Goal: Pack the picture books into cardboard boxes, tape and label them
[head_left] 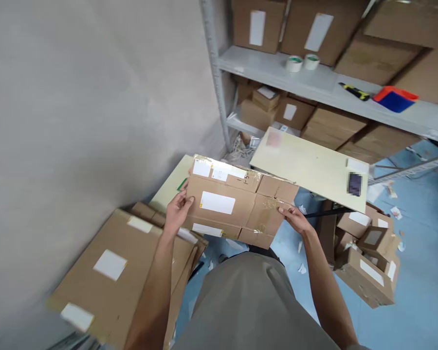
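Note:
A flattened cardboard box is held up in front of me, tilted, with white labels, clear tape and a handwritten mark on its upper flap. My left hand pinches its left edge, thumb on the near face. At the right edge, my right hand grips the cardboard between thumb and fingers. The fingers behind the board are partly hidden. Close to my left forearm lies a stack of large flattened cardboard boxes, also bearing white labels.
A cream table stands ahead, below a metal shelf with boxes, tape rolls, a yellow-black box cutter and a red-blue object. Small open boxes are piled on the blue floor at right. A wall rises at left.

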`<state>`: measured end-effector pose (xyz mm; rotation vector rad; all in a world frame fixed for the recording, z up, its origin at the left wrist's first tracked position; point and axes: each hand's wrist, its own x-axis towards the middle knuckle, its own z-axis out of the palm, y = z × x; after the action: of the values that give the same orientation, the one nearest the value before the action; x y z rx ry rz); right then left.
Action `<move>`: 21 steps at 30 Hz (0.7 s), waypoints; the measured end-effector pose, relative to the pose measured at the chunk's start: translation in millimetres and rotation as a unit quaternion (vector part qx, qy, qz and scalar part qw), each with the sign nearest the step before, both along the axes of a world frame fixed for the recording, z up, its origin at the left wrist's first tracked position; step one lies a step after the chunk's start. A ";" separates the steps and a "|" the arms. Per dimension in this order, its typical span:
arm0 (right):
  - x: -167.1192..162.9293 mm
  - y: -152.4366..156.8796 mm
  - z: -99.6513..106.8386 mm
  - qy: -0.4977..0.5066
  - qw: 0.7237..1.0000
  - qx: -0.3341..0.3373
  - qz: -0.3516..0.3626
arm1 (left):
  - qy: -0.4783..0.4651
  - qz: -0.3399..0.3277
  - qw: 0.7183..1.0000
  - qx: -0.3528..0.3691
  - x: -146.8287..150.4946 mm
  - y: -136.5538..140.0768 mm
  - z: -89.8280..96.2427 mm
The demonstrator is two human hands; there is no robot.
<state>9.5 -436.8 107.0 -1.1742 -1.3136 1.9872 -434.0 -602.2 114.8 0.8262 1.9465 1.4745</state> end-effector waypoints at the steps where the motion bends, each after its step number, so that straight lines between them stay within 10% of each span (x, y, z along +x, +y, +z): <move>1: 13.3 14.1 1.9 0.000 1.000 0.008 -0.013 | -0.011 -0.014 1.000 0.005 9.0 29.0 0.0; 9: 117.4 123.0 20.5 -0.080 0.975 0.154 -0.137 | -0.052 -0.082 0.995 0.016 121.6 226.5 -8.5; 21: 191.8 235.9 49.4 -0.168 0.921 0.235 -0.261 | -0.055 -0.214 0.975 0.015 205.9 397.1 -28.9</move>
<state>201.3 -200.9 156.4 -1.4609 -1.3493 1.0520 -228.0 -205.1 85.9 1.0727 1.5462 1.2608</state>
